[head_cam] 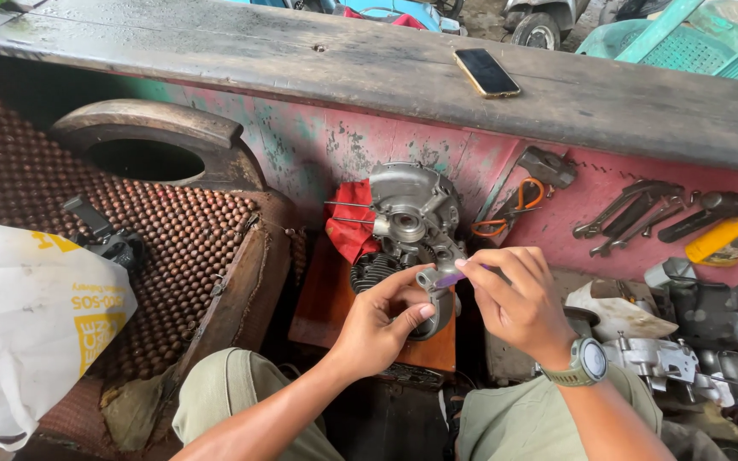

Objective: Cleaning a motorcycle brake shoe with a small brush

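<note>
A grey metal engine casing (407,218) with a finned cylinder stands on an orange board (322,303) in front of me. My left hand (379,324) grips a small metal part at the casing's lower front, thumb and fingers around it. My right hand (514,299), with a watch on its wrist, pinches a thin purple-tipped tool (453,277) and touches it to that same part. A red rag (350,218) lies behind the casing on the left.
A phone (486,72) lies on the wooden counter (301,60). Orange-handled scissors (506,213), wrenches (634,213) and a yellow tool (715,239) lean on the red wall. Metal parts (676,354) sit at right, a white plastic bag (19,316) and beaded seat (172,222) at left.
</note>
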